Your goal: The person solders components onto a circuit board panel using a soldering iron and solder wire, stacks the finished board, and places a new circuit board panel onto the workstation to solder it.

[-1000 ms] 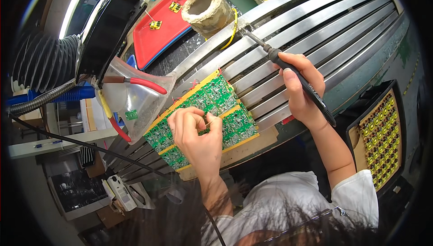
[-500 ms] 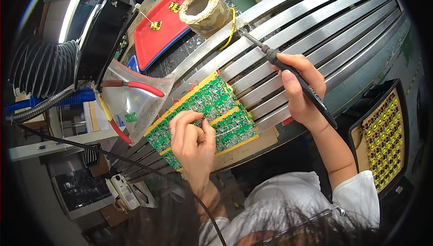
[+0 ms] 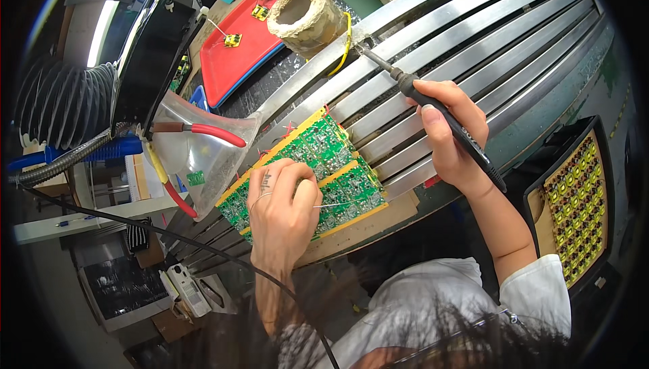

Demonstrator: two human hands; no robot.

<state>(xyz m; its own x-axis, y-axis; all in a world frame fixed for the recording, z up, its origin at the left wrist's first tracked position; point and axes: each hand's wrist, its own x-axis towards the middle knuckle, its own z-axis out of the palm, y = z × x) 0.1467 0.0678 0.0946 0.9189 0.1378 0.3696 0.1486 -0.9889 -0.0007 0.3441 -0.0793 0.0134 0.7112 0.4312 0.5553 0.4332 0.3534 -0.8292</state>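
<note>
A green circuit board panel with yellow edge strips lies slanted in front of me, partly on a brown board. My left hand is over its left part, fingers curled, pinching a thin silvery solder wire that sticks out to the right above the panel. Gripped like a pen in my right hand is a black soldering iron. Its tip points away to the upper left, over the metal slats and off the panel, near a yellow wire loop.
Metal slats run across the bench. A clear funnel hood with red-sleeved handles stands at left. Behind are a red tray and a beige hollow roll. A black cable crosses lower left; a case of yellow parts sits at right.
My left hand has turned and shifted slightly left, its back now showing more, with the solder wire still in it. My right hand and the soldering iron have hardly moved.
</note>
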